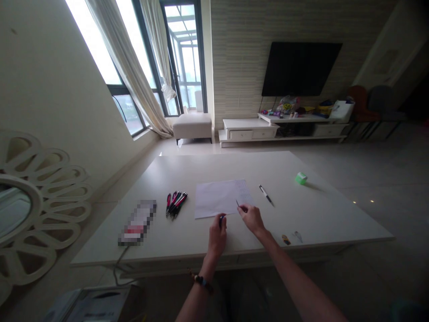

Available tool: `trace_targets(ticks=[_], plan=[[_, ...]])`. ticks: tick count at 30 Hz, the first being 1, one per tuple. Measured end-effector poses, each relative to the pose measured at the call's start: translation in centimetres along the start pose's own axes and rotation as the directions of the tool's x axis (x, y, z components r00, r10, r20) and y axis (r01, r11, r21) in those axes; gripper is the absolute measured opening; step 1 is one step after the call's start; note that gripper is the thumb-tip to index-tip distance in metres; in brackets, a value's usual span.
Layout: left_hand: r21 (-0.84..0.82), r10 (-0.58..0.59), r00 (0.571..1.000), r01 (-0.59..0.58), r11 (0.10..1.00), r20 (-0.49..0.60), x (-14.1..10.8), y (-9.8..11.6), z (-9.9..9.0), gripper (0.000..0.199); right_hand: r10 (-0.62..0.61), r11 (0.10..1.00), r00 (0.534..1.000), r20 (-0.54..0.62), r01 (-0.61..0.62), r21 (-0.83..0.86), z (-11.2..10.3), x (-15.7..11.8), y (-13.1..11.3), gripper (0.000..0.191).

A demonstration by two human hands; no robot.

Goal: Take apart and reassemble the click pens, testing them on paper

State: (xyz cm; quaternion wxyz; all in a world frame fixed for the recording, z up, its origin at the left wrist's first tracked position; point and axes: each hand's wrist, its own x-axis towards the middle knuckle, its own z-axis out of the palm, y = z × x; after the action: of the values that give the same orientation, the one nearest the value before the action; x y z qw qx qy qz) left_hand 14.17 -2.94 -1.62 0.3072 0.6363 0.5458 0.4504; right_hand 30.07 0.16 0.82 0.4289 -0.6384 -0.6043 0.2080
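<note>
Paper sheet lies crosswise near the front edge of the white table, just beyond both hands. I read the right hand as nearer, its fingers pinched on a thin dark stick. Left hand is closed on a dark pen. Pens lie left of the sheet; TV cabinet stands across the room.

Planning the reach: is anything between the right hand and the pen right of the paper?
Nothing visible: the pen lies just beyond the right hand, beside the paper.
</note>
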Motion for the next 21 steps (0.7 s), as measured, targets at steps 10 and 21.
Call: trace_targets(ticks=[10, 21], plan=[[-0.061, -0.048, 0.992, 0.042, 0.997, -0.114, 0.5, -0.1, 0.1, 0.031, -0.010, 0.988, 0.961, -0.277, -0.034, -0.152, -3.3, -3.5, 7.1, 0.042], [0.348, 0.078, 0.969, 0.009, 0.937, -0.234, 3.8, -0.3, 3.5, 0.035, 0.080, 0.970, 0.949, -0.306, -0.144, -0.194, -4.0, -3.7, 7.7, 0.038]])
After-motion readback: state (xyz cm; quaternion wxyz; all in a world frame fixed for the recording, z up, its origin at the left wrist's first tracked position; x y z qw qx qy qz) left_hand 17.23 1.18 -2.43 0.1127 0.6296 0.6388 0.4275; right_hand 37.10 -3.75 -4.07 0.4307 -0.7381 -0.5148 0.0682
